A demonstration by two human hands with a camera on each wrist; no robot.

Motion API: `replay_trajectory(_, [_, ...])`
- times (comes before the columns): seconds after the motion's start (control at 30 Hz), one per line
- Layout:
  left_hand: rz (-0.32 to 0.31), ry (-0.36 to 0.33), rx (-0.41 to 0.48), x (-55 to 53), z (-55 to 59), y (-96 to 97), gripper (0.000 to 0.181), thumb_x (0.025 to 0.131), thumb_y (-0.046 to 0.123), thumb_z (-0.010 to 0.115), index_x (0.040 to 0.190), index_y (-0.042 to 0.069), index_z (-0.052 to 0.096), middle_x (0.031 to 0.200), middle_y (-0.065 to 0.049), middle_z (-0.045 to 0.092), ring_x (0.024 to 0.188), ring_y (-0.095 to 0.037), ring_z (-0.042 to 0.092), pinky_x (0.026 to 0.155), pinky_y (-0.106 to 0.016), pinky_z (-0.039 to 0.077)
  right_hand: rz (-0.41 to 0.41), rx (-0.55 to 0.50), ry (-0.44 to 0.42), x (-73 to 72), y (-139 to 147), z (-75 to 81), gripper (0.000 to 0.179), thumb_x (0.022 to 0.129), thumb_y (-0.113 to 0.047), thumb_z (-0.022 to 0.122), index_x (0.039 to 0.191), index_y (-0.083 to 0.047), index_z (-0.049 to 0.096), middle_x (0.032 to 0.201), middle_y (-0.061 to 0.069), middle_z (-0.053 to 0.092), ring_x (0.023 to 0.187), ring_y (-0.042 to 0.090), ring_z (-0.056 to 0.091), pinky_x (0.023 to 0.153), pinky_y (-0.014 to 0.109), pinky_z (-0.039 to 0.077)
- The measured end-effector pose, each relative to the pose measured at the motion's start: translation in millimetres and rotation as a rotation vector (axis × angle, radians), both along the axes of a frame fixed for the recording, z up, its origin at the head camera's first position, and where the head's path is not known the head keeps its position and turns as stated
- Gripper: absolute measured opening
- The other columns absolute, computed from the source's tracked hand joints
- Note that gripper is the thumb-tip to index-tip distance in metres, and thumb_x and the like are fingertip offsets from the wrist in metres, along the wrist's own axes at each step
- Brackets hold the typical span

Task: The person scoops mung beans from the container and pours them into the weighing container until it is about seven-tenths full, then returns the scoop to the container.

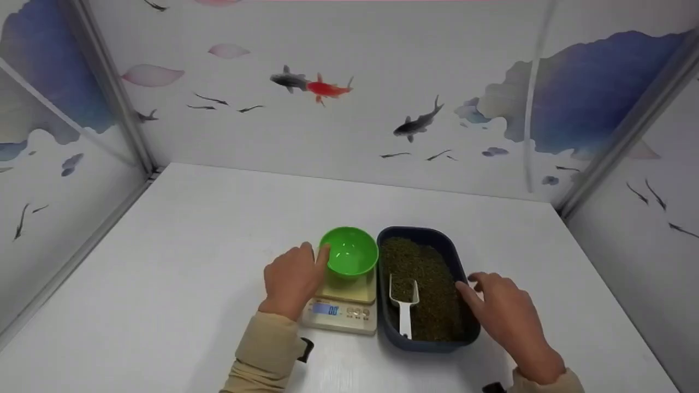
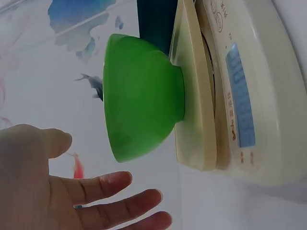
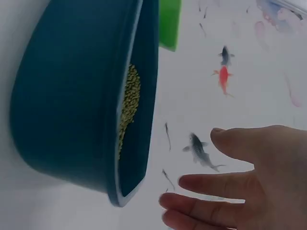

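A green bowl [image 1: 349, 252] stands upright on the plate of a kitchen scale [image 1: 341, 316], whose lit display shows zeros. My left hand [image 1: 295, 278] is beside the bowl on its left. In the left wrist view the thumb and fingers [image 2: 108, 187] are spread, with a gap between them and the green bowl [image 2: 139, 98]. To the right of the scale sits a dark blue tub [image 1: 428, 345] of brownish-green pellets [image 1: 437, 284], with a white scoop [image 1: 404, 316] lying on them. My right hand [image 1: 508, 311] hovers by the tub's right rim, fingers apart and holding nothing.
Everything stands on a white table [image 1: 191, 262]. A back wall [image 1: 349, 142] painted with fish and side walls enclose it. The scale and the tub stand side by side, close together.
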State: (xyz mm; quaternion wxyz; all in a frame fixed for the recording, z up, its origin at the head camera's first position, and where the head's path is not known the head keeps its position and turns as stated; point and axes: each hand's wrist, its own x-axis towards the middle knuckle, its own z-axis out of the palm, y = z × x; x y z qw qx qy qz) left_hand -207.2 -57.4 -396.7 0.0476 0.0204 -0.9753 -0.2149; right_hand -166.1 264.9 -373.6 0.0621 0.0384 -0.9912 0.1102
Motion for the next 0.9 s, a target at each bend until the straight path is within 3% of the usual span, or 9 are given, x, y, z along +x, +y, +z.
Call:
replay_trajectory(0.13, [-0.002,-0.027,0.045,-0.3,0.6,-0.3,0.042,0.091,0.047,0.033,0.069,0.014,0.048,0.055,-0.001,0.044,0.049,-0.017,0.042,0.043,-0.031,0.031,-0.021,-0.103,-0.151,8.0,-10,5.0,0.064,0.079,-0.068,0.034,0.097,-0.013,0.062,0.071,-0.004,0.055,0.061,0.011,0.05,0.056,0.034,0.038])
replay_trajectory(0.3, [-0.038,-0.019,0.111,1.3,-6.3,-18.6,0.024,0.088,0.026,0.042,0.067,0.014,0.047,0.054,0.001,0.039,0.049,-0.015,0.038,0.045,-0.028,0.029,-0.022,-0.185,-0.249,7.7,-27,3.7,0.058,0.077,-0.069,0.038,0.096,-0.019,0.061,0.075,-0.006,0.054,0.066,0.01,0.049,0.063,0.034,0.038])
replay_trajectory(0.47, [-0.068,-0.14,0.244,-2.0,-25.6,-36.9,0.019,0.083,0.024,0.048,0.068,0.014,0.052,0.059,0.001,0.046,0.054,-0.014,0.043,0.047,-0.027,0.032,-0.009,-0.223,-0.304,0.7,-41,-6.4,0.048,0.079,-0.064,0.043,0.087,-0.02,0.062,0.068,-0.002,0.054,0.058,0.013,0.047,0.057,0.035,0.036])
replay_trajectory(0.7, [-0.12,-0.255,0.466,-12.8,-52.9,-43.1,0.017,0.082,0.024,0.048,0.073,0.012,0.056,0.063,-0.001,0.053,0.055,-0.015,0.047,0.047,-0.028,0.038,0.021,-0.18,-0.344,-13.8,-55,-14.8,0.043,0.082,-0.058,0.046,0.072,-0.019,0.061,0.058,-0.001,0.053,0.051,0.014,0.046,0.052,0.033,0.035])
replay_trajectory(0.9, [-0.158,-0.24,0.5,-15.0,-69.3,-43.3,0.012,0.079,0.02,0.047,0.076,0.013,0.057,0.069,0.0,0.053,0.059,-0.015,0.047,0.051,-0.029,0.04,0.015,-0.113,-0.417,-19.0,-55,-17.6,0.047,0.083,-0.059,0.044,0.067,-0.018,0.061,0.057,-0.001,0.055,0.05,0.013,0.049,0.054,0.034,0.038])
